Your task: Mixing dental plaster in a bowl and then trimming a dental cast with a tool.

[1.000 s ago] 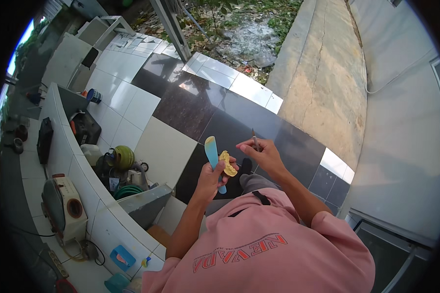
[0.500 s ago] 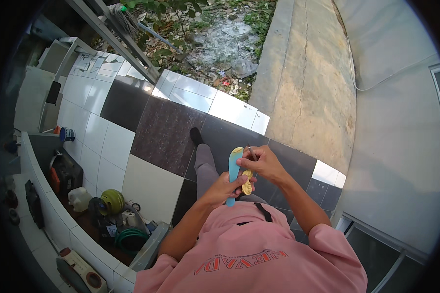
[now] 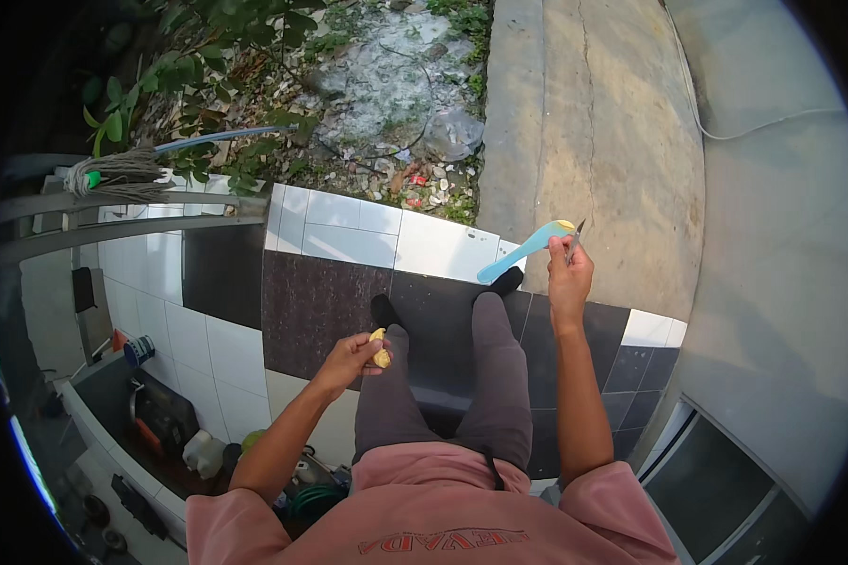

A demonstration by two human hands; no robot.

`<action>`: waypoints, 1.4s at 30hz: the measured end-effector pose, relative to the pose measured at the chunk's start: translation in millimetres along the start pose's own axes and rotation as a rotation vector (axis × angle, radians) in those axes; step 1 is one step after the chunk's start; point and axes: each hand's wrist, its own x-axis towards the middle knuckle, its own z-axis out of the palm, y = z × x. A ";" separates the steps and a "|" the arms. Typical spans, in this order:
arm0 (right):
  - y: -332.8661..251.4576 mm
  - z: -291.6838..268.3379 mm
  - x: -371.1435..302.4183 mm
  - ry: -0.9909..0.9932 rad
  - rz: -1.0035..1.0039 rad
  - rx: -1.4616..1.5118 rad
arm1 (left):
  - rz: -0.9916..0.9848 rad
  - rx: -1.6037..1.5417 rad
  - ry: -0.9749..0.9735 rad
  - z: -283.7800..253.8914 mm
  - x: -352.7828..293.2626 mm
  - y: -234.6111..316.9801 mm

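My left hand (image 3: pixel 350 360) is closed around a small, lumpy yellow piece (image 3: pixel 381 350) whose kind I cannot make out. It is held over my left knee. Farther forward and to the right, my right hand (image 3: pixel 568 282) grips two things at once. One is a light-blue spatula (image 3: pixel 520 255), long and flat, with a yellow patch at its broad end by the fingers. Its narrow end points down to the left, above my right foot. The other is a thin, dark pointed tool (image 3: pixel 577 239), sticking up from between the fingers.
Dark and white floor tiles (image 3: pixel 330 292) lie under my feet. Ahead is a littered dirt patch with a leafy plant (image 3: pixel 198 66), next to a concrete strip (image 3: pixel 612 122). A mop (image 3: pixel 127 176) and metal posts stand at left. A low tiled wall (image 3: pixel 113 424) encloses a jug (image 3: pixel 203 454) and tools.
My hands have moved apart. The right one has carried the spatula and dark tool forward and right, while the left has drawn the yellow piece left. The view has shifted, showing both legs.
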 end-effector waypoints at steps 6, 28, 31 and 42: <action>212.4 25.5 116.4 -0.026 0.132 -0.374 | 0.283 -0.233 0.345 -61.4 161.9 53.1; 603.5 155.8 239.0 -0.543 0.186 -0.624 | 0.555 -0.518 0.074 -49.9 530.6 -3.4; 586.5 138.5 241.9 -0.487 -0.039 -0.698 | 0.596 -0.549 0.068 -40.1 537.1 3.0; 562.2 106.9 252.7 -0.274 0.353 0.214 | 0.671 -0.429 0.055 -32.1 551.3 15.4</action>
